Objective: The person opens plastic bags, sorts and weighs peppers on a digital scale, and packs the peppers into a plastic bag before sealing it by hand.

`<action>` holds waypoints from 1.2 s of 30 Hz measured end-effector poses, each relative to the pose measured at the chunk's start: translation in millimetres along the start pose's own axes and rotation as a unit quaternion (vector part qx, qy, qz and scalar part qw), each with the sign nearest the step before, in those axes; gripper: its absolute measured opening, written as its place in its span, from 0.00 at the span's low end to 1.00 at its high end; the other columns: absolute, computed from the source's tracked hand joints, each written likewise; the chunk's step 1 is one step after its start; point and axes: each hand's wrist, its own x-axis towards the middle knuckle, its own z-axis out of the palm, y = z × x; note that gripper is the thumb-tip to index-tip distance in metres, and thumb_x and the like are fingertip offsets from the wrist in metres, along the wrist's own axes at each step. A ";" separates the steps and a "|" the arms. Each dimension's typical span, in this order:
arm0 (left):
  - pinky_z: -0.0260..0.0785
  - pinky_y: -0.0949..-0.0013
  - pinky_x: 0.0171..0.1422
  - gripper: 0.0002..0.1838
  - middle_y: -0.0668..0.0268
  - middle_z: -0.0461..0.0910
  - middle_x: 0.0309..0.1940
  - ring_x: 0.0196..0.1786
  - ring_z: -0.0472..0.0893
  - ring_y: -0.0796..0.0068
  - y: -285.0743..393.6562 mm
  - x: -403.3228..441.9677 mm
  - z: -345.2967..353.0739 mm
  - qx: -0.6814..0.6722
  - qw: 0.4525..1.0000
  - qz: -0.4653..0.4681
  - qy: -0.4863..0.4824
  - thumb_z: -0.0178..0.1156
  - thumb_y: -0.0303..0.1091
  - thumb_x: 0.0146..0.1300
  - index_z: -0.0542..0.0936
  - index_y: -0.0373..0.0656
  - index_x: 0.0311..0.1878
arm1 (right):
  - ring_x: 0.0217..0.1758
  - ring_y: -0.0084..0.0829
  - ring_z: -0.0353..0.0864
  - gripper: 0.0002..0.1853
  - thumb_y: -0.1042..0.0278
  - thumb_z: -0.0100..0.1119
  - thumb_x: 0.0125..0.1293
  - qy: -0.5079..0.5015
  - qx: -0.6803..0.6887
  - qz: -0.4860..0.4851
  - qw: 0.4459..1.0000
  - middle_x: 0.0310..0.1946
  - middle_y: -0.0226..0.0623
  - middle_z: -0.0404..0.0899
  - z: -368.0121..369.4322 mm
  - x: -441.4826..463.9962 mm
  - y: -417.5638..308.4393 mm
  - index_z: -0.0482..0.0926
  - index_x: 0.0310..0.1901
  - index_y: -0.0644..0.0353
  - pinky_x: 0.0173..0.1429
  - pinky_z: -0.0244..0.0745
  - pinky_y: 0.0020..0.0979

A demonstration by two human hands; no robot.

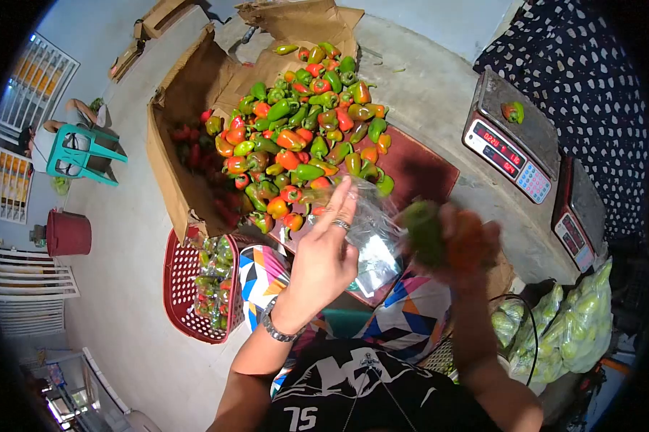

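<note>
My left hand (328,245), with a ring and a wristwatch, stretches two fingers along the edge of a clear plastic bag (373,216) and holds it above my lap. My right hand (472,241), smeared by motion, is to the right of the bag, closed around bell peppers. A green pepper (424,232) shows in its grip, with an orange-red one (465,245) beside it. Past my left hand lies a large heap of green, red and orange peppers (288,140), spilling from a cardboard box (167,155) onto a dark red board (425,169).
A digital scale (515,147) at the right bears one pepper (513,111); a second scale (580,209) stands nearby. Bagged green produce (573,335) sits at lower right. A red basket (184,288) at my left holds bagged peppers (213,277). Farther off are a teal chair (79,151) and a red bin (69,234).
</note>
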 end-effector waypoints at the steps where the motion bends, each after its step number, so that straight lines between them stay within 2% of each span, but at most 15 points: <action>1: 0.81 0.67 0.42 0.46 0.51 0.64 0.82 0.37 0.89 0.66 5.1 0.5 1.0 0.000 1.000 -0.002 -0.015 0.57 0.11 0.50 0.69 0.38 0.79 | 0.63 0.59 0.80 0.29 0.42 0.56 0.70 0.003 0.041 0.007 0.999 0.60 0.62 0.75 11.6 4.9 16.9 0.75 0.55 0.64 0.62 0.81 0.59; 3: 0.81 0.67 0.42 0.46 0.52 0.63 0.82 0.37 0.89 0.66 8.0 3.5 2.1 -0.017 1.000 -0.013 -0.009 0.57 0.11 0.51 0.68 0.38 0.79 | 0.62 0.52 0.80 0.31 0.49 0.56 0.68 0.009 0.122 0.019 0.992 0.54 0.50 0.78 35.3 14.6 50.5 0.74 0.61 0.69 0.69 0.77 0.59; 6: 0.81 0.69 0.42 0.45 0.53 0.64 0.82 0.37 0.88 0.67 8.0 2.1 -6.3 -0.015 1.000 -0.027 -0.004 0.57 0.10 0.53 0.68 0.37 0.79 | 0.64 0.50 0.80 0.28 0.53 0.54 0.71 0.149 0.079 0.044 0.985 0.59 0.51 0.79 58.9 19.6 54.6 0.74 0.61 0.70 0.71 0.75 0.56; 9: 0.80 0.68 0.41 0.44 0.53 0.65 0.82 0.36 0.88 0.68 5.6 -0.6 -8.1 -0.015 0.998 -0.060 -0.017 0.57 0.11 0.51 0.70 0.37 0.78 | 0.64 0.45 0.81 0.25 0.58 0.52 0.74 0.113 0.067 0.050 0.990 0.63 0.51 0.79 31.2 21.9 60.8 0.75 0.62 0.72 0.71 0.75 0.49; 14: 0.80 0.66 0.43 0.45 0.51 0.66 0.80 0.37 0.88 0.67 -9.0 5.8 -8.5 -0.015 0.998 -0.066 -0.017 0.60 0.14 0.48 0.72 0.39 0.77 | 0.61 0.34 0.82 0.22 0.63 0.53 0.76 0.137 -0.260 0.105 0.950 0.61 0.45 0.80 13.7 42.7 66.7 0.77 0.66 0.67 0.67 0.77 0.37; 17: 0.80 0.67 0.44 0.45 0.48 0.65 0.80 0.38 0.88 0.66 -14.5 13.5 -9.3 -0.012 0.996 -0.093 -0.011 0.61 0.14 0.49 0.74 0.42 0.76 | 0.61 0.30 0.82 0.23 0.64 0.54 0.78 0.141 -0.357 0.165 0.908 0.61 0.47 0.81 25.1 53.2 62.7 0.75 0.69 0.65 0.66 0.76 0.32; 19: 0.77 0.71 0.41 0.47 0.49 0.65 0.81 0.32 0.81 0.75 -27.5 10.9 0.2 -0.018 0.996 -0.086 -0.007 0.62 0.13 0.47 0.74 0.45 0.77 | 0.61 0.30 0.83 0.26 0.61 0.56 0.78 0.129 -0.429 0.155 0.881 0.60 0.50 0.83 14.9 53.2 67.6 0.72 0.72 0.65 0.64 0.77 0.31; 22: 0.75 0.72 0.38 0.47 0.45 0.64 0.81 0.27 0.76 0.79 -36.0 10.1 4.1 0.018 0.996 -0.083 -0.020 0.63 0.13 0.46 0.76 0.47 0.77 | 0.61 0.34 0.85 0.33 0.52 0.60 0.76 0.198 -0.522 0.151 0.816 0.56 0.55 0.85 12.5 52.0 72.8 0.71 0.74 0.66 0.61 0.79 0.34; 23: 0.75 0.72 0.38 0.47 0.45 0.64 0.81 0.27 0.76 0.78 -36.9 10.2 4.7 0.036 0.995 -0.083 -0.030 0.63 0.13 0.46 0.76 0.47 0.76 | 0.62 0.46 0.86 0.36 0.48 0.62 0.73 0.203 -0.572 0.172 0.776 0.56 0.63 0.83 22.5 52.5 64.3 0.71 0.74 0.66 0.65 0.79 0.41; 26: 0.76 0.71 0.38 0.46 0.47 0.65 0.81 0.27 0.77 0.77 -31.1 12.6 0.9 0.038 0.995 -0.083 -0.039 0.62 0.13 0.46 0.76 0.45 0.76 | 0.56 0.57 0.87 0.34 0.51 0.60 0.74 0.128 -0.820 0.063 0.554 0.56 0.68 0.82 31.8 53.5 48.1 0.71 0.74 0.65 0.65 0.79 0.49; 27: 0.76 0.71 0.38 0.46 0.48 0.65 0.81 0.27 0.77 0.76 -25.1 15.3 -3.4 0.030 0.995 -0.083 -0.038 0.61 0.13 0.46 0.76 0.44 0.76 | 0.46 0.62 0.88 0.30 0.53 0.60 0.74 0.123 -0.842 0.039 0.523 0.53 0.63 0.84 29.5 52.6 44.4 0.75 0.70 0.65 0.61 0.80 0.55; 30: 0.76 0.70 0.38 0.45 0.52 0.68 0.80 0.27 0.78 0.75 1.1 26.8 -24.7 0.002 0.998 -0.042 -0.052 0.61 0.13 0.46 0.75 0.41 0.75 | 0.44 0.60 0.88 0.26 0.52 0.60 0.74 0.128 -0.885 0.072 0.441 0.47 0.55 0.86 74.6 56.0 17.3 0.78 0.64 0.64 0.56 0.82 0.55; 31: 0.75 0.71 0.37 0.45 0.55 0.70 0.79 0.27 0.77 0.76 15.1 29.0 -32.2 -0.006 0.997 -0.036 -0.064 0.60 0.14 0.46 0.75 0.39 0.75 | 0.43 0.59 0.88 0.24 0.54 0.60 0.74 0.116 -0.888 0.032 0.443 0.45 0.54 0.86 89.3 54.6 9.8 0.79 0.62 0.64 0.54 0.82 0.54; 34: 0.80 0.63 0.47 0.44 0.49 0.69 0.78 0.36 0.87 0.60 36.7 39.2 -43.1 -0.015 0.992 -0.024 -0.126 0.58 0.14 0.48 0.73 0.37 0.76 | 0.40 0.52 0.89 0.21 0.58 0.64 0.72 0.083 -0.873 -0.045 0.478 0.40 0.50 0.87 114.6 47.0 -4.4 0.80 0.60 0.63 0.48 0.83 0.49; 36: 0.72 0.76 0.36 0.45 0.55 0.70 0.79 0.28 0.75 0.82 37.7 42.1 -46.6 -0.035 0.995 0.008 -0.091 0.59 0.14 0.46 0.75 0.40 0.76 | 0.37 0.42 0.91 0.22 0.62 0.68 0.70 0.060 -0.844 -0.058 0.530 0.39 0.50 0.88 115.2 50.1 -19.8 0.81 0.62 0.63 0.43 0.84 0.39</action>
